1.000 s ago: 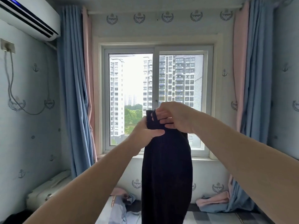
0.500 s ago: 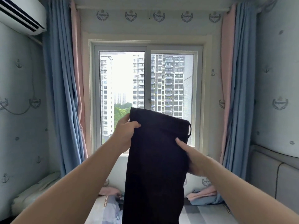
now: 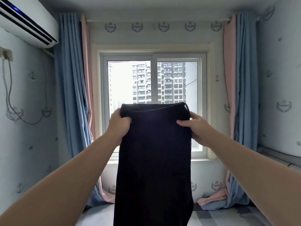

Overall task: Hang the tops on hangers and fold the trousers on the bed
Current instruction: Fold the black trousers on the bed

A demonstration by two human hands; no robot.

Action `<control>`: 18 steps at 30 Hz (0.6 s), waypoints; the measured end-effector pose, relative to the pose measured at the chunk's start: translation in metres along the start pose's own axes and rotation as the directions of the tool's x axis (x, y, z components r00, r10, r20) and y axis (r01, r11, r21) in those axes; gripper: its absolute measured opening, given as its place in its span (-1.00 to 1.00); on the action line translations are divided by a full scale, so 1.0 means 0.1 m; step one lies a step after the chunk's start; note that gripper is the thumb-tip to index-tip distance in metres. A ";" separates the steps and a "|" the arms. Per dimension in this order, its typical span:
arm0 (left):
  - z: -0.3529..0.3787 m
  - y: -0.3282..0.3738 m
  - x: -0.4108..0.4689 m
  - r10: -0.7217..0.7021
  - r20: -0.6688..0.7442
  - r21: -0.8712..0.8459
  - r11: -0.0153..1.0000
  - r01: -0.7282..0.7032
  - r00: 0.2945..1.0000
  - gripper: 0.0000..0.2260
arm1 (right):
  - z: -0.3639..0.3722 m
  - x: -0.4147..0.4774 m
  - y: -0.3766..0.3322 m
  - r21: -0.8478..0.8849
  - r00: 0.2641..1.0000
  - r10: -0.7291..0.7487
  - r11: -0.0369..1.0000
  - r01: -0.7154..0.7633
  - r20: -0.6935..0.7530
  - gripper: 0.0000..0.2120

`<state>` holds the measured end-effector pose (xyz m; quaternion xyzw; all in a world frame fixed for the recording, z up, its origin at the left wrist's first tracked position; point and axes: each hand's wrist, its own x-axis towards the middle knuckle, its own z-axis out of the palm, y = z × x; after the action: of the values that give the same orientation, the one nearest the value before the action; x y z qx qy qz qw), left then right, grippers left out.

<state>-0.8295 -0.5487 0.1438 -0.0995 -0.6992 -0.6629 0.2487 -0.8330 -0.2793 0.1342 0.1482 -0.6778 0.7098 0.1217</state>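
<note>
At far left we see a white air conditioner (image 3: 27, 22) high on the wall, with a grey cable (image 3: 9, 88) looping down below it. Next comes the left blue and pink curtain (image 3: 70, 95), drawn aside from the window (image 3: 128, 82).

The left hand (image 3: 118, 126) is raised in front of the glass. Its thumb lies over the near face of the cloth and its fingers curl behind, gripping the left end of the waistband.

Between the two hands we see the dark trousers (image 3: 154, 160). They are held up in the air by the waistband and hang straight down, with the lower end out of view. A small loop shows at the top right corner.

The right hand (image 3: 195, 128) pinches the right end of the waistband, thumb across the front and fingers behind.

Further right hangs the right curtain (image 3: 246, 95), whose hem lies bunched on the striped bed (image 3: 219, 216) below.
</note>
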 end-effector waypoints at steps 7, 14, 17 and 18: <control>-0.23 0.43 -0.32 0.256 -0.150 0.246 0.945 -0.215 0.955 -0.70 | 0.33 -0.34 -0.56 -0.198 0.960 -0.203 0.966 0.165 -0.192 -0.84; -0.46 0.87 -1.05 0.331 -0.154 0.264 0.922 -0.284 0.931 -0.74 | 0.36 -1.20 -0.99 -0.256 0.934 -0.282 0.941 0.223 -0.222 -0.87; -0.54 1.01 -1.48 0.336 -0.144 0.241 0.924 -0.296 0.931 -0.78 | 0.33 -1.67 -1.08 -0.271 0.923 -0.302 0.933 0.235 -0.239 -0.90; -0.56 1.05 -1.63 0.335 -0.142 0.231 0.926 -0.298 0.931 -0.79 | 0.33 -1.83 -1.11 -0.272 0.920 -0.306 0.932 0.238 -0.244 -0.92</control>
<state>-0.6288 -0.5619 0.1579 -0.1253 -0.7132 -0.5443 0.4235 -0.6201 -0.3014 0.1693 0.1231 -0.7058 0.6135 0.3321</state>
